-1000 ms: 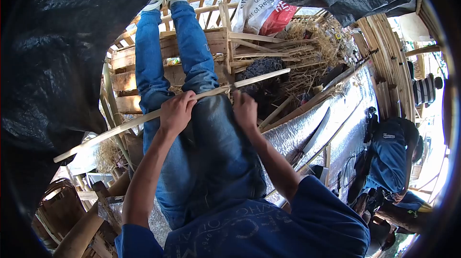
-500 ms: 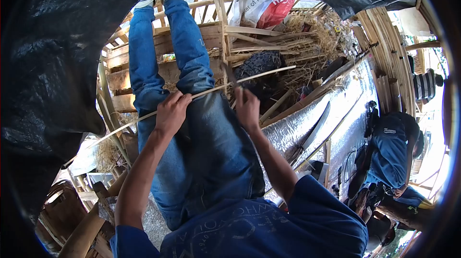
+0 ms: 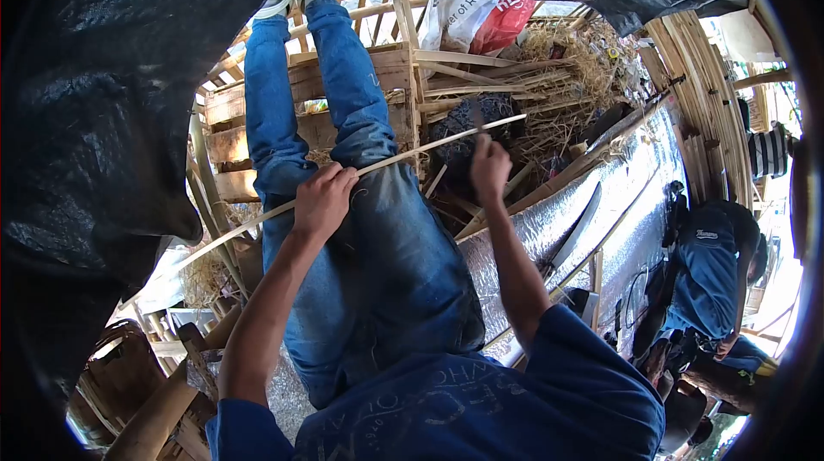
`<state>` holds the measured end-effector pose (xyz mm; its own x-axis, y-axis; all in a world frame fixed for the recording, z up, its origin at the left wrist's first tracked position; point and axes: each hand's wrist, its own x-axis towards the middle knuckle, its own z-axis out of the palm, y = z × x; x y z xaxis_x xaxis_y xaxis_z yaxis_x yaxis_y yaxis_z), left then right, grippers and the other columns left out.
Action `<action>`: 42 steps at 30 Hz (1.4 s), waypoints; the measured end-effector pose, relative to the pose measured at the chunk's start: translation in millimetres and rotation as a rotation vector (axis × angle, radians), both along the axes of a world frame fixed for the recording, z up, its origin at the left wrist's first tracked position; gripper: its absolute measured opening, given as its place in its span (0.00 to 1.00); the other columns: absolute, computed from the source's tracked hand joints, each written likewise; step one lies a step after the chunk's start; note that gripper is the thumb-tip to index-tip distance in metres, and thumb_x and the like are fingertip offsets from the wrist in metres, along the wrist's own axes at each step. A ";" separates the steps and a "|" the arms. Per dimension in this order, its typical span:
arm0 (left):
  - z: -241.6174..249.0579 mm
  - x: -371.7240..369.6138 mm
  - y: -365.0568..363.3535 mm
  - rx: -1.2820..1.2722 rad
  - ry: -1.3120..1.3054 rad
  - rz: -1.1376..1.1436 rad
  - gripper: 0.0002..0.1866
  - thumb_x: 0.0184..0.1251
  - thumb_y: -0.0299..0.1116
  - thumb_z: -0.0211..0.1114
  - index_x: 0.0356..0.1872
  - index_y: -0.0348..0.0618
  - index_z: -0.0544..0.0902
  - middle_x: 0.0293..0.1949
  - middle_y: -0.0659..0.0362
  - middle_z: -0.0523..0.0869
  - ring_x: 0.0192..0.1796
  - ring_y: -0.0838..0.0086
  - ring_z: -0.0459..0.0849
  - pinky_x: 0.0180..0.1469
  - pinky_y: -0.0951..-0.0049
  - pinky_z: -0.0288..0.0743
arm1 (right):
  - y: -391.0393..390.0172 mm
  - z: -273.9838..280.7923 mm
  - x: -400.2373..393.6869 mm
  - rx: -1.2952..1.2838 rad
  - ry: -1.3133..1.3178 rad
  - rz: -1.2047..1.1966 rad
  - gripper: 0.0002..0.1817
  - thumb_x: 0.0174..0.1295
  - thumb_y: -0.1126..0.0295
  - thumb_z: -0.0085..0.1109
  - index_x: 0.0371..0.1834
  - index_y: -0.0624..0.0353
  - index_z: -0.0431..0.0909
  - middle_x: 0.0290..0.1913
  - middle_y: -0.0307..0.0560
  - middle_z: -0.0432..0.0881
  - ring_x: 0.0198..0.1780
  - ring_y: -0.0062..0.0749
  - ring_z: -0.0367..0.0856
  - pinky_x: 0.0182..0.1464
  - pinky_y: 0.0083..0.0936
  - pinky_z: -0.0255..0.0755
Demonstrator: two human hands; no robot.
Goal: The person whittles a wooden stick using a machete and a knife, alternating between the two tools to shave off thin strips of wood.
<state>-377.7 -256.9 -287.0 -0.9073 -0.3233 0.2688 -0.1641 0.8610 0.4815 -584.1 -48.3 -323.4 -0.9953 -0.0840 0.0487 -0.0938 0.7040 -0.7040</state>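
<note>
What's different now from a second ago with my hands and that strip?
Your right hand, with the dark blade, has moved outward along the pale strip, away from your left hand. The strip looks narrower than at first, perhaps turned. Nothing was taken up or let go. Your left hand still grips the strip; the large knife still lies on the silver sheet.

Strip [image 3: 421, 150]: long, thin, pale, wood-like, slightly bowed; slants across the legs [image 3: 390, 212], right end higher in view. Knife [image 3: 477, 111]: narrow, dark blade, crossing the strip near that end; contact unclear.
</note>
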 end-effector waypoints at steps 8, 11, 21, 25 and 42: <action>4.8 -6.8 -5.1 0.245 -0.078 0.054 0.05 0.62 0.32 0.63 0.35 0.43 0.82 0.29 0.58 0.80 0.33 0.61 0.82 0.34 0.64 0.76 | -43.4 4.2 85.1 -0.053 0.072 0.506 0.19 0.66 0.61 0.54 0.28 0.69 0.76 0.20 0.56 0.75 0.22 0.31 0.71 0.29 0.36 0.68; 6.4 -7.8 -10.2 0.314 -0.107 0.028 0.07 0.62 0.33 0.63 0.34 0.41 0.82 0.29 0.56 0.81 0.33 0.59 0.83 0.35 0.63 0.75 | -21.1 -2.2 12.0 -0.056 -0.025 0.099 0.23 0.69 0.58 0.49 0.25 0.68 0.76 0.16 0.50 0.73 0.19 0.28 0.67 0.23 0.31 0.62; -0.7 -5.9 -21.0 0.463 -0.117 -0.015 0.12 0.62 0.37 0.65 0.39 0.39 0.82 0.32 0.53 0.83 0.34 0.57 0.83 0.38 0.63 0.75 | -38.8 13.8 48.8 -0.055 -0.055 0.233 0.22 0.67 0.57 0.51 0.28 0.69 0.77 0.23 0.67 0.75 0.30 0.63 0.77 0.32 0.44 0.69; 32.3 34.3 -33.1 0.096 -0.053 0.109 0.14 0.62 0.38 0.65 0.42 0.40 0.81 0.34 0.53 0.83 0.34 0.57 0.83 0.37 0.64 0.75 | -6.0 -10.8 0.1 -0.006 -0.049 0.120 0.26 0.68 0.53 0.51 0.23 0.68 0.73 0.14 0.49 0.69 0.17 0.28 0.65 0.23 0.34 0.60; 18.3 -8.3 -21.0 0.272 -0.203 -0.104 0.07 0.63 0.35 0.62 0.38 0.44 0.81 0.31 0.55 0.84 0.33 0.58 0.84 0.35 0.62 0.75 | -15.4 -11.8 36.4 -0.069 -0.092 0.128 0.23 0.69 0.57 0.47 0.33 0.70 0.77 0.24 0.66 0.77 0.29 0.65 0.75 0.31 0.41 0.68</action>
<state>-386.0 -277.8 -268.8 -0.9653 -0.2612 -0.0036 -0.1980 0.7227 0.6621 -547.7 -63.6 -335.2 -0.9772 -0.2098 -0.0318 -0.1128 0.6403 -0.7598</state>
